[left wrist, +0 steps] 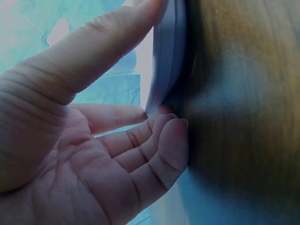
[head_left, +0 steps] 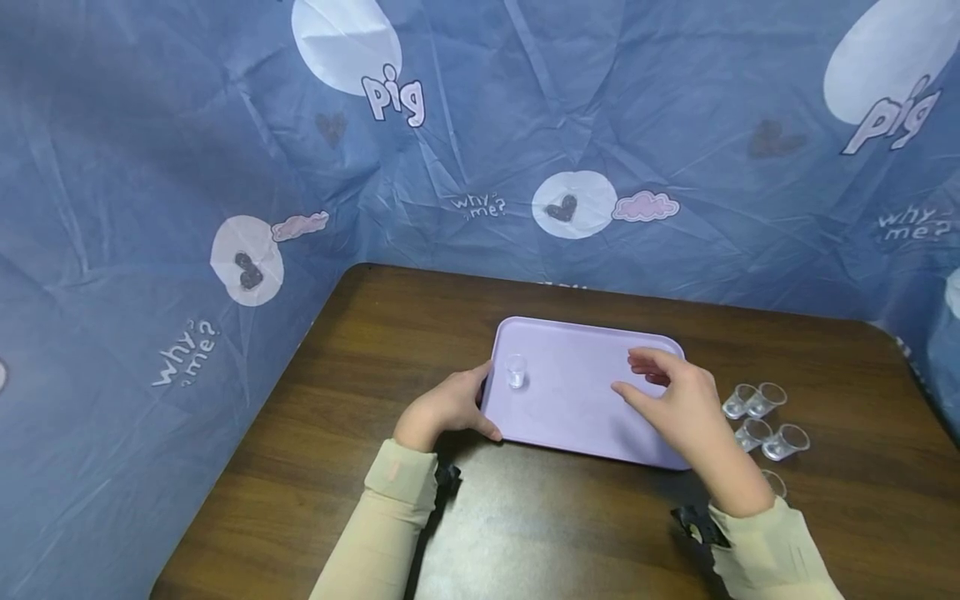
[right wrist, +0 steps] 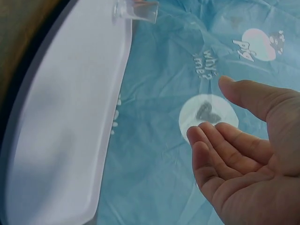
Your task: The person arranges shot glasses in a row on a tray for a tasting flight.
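Note:
A lavender tray (head_left: 577,387) lies on the wooden table with one small clear cup (head_left: 516,373) standing near its left end. My left hand (head_left: 452,403) grips the tray's left end, thumb at the near corner and fingers along the side. The left wrist view shows the thumb (left wrist: 108,44) against the rim and the other fingers bent low by the table. Over the tray's right part hovers my right hand (head_left: 678,404), empty, thumb and fingers apart. In the right wrist view, that hand (right wrist: 248,154) holds nothing, and the cup (right wrist: 138,10) appears at the tray's far end.
Several clear cups (head_left: 786,442) stand in a cluster on the table (head_left: 847,367), right of the tray; my right forearm partly hides some. A blue printed cloth (head_left: 465,150) hangs behind the table and along its left side.

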Demonstrator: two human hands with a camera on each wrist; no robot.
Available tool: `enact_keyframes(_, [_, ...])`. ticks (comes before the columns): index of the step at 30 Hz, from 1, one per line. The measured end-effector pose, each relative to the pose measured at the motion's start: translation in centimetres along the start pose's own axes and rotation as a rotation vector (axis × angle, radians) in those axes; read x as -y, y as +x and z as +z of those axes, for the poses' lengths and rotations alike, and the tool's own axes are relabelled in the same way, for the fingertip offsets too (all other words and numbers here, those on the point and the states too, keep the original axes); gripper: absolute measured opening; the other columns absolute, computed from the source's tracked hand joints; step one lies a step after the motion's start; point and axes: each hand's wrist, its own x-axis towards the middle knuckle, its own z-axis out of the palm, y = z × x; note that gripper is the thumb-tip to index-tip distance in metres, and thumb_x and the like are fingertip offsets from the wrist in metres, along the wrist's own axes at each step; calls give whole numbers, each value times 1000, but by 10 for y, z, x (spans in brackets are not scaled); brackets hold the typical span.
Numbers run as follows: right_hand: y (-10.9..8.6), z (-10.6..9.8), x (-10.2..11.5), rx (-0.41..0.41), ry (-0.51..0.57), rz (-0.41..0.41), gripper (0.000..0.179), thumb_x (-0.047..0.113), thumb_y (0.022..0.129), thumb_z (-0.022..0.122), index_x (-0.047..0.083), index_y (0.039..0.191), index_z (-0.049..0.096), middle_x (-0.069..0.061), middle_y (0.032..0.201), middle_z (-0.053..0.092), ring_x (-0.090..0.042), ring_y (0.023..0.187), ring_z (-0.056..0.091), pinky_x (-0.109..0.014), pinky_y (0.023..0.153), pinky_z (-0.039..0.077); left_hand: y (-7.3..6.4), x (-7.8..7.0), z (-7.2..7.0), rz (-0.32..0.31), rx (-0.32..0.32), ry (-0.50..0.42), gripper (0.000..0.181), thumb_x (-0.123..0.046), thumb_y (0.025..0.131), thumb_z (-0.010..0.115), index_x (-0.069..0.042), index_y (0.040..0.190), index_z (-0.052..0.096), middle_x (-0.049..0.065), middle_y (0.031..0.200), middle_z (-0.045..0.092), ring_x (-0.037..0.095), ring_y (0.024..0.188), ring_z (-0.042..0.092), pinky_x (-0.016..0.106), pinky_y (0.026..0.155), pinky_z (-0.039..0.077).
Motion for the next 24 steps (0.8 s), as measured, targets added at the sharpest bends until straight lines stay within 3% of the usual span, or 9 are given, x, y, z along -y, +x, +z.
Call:
enact_keyframes(5, [-9,-12,-4,-48,-13,2,43,7,78,89,-2,116,71,-15,101,74,-32,91,71,-46,81,55,1,0,0,4,-5,1,120,-16,61,101,3,157,31,19,130,61,25,111,58,40,98,45])
enact_keyframes(9, [-18,-22,-8,-67,-48,28,43,8,78,89,-1,116,71,-15,101,74,-30,90,70,-27,79,54,1,0,1,10,-5,1,119,-16,61,101,3,156,32,17,126,63,25,108,59,40,97,46])
enact_keyframes(12, [-24,-30,-11,-69,-69,59,45,11,79,89,0,118,71,-14,101,74,-30,90,70,-12,76,46,0,1,1,11,-6,1,119,-16,61,101,3,156,31,17,125,63,25,108,59,40,96,46])
enact_keyframes(18, [-34,-45,-18,-90,-127,81,46,13,79,89,1,119,71,-14,100,74,-32,91,69,-6,76,42,1,2,1,16,-9,9,119,-17,61,101,3,156,32,17,126,63,25,109,59,40,97,46])
enact_keyframes(20, [-38,-49,-21,-107,-149,83,46,14,78,90,2,119,71,-13,100,74,-27,90,69,-5,76,41,2,3,1,21,-12,15,118,-18,61,101,2,155,34,17,125,63,25,109,59,41,97,46])
enact_keyframes(24, [-47,-56,-28,-133,-164,108,47,15,77,91,4,119,72,-10,101,75,3,87,61,-6,72,42,2,5,1,28,-15,14,117,-19,60,101,2,154,35,16,124,63,25,108,59,41,96,46])
